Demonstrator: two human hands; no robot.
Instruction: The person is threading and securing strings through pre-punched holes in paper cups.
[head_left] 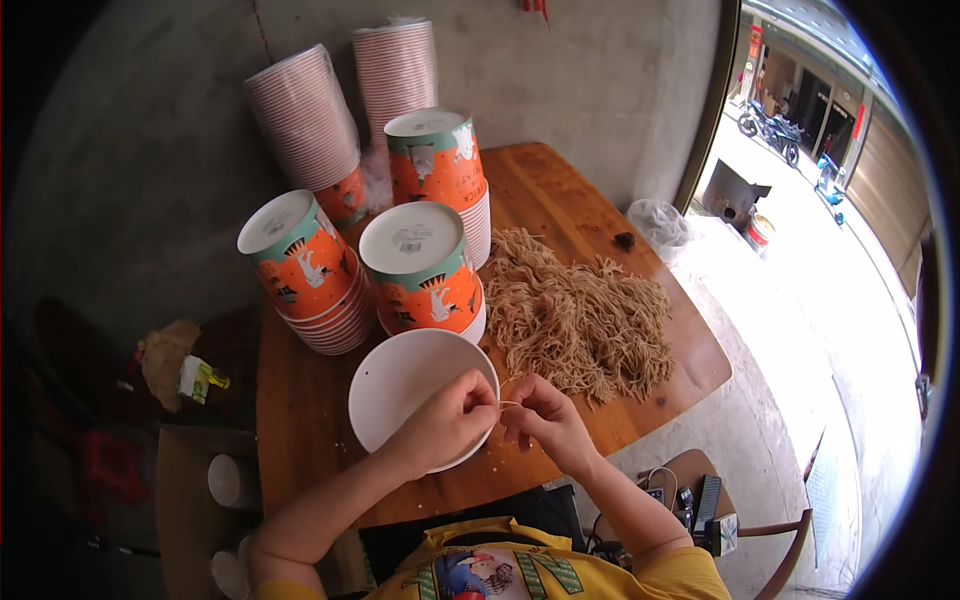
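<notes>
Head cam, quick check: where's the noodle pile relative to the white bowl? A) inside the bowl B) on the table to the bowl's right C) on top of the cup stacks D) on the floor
B: the noodle pile lies bare on the wooden table, to the right of the white bowl, whose inside looks empty; both hands pinch a few strands at the bowl's rim.

Yellow short-sleeved shirt [560, 575] with colourful chest print, bare forearms.
</notes>
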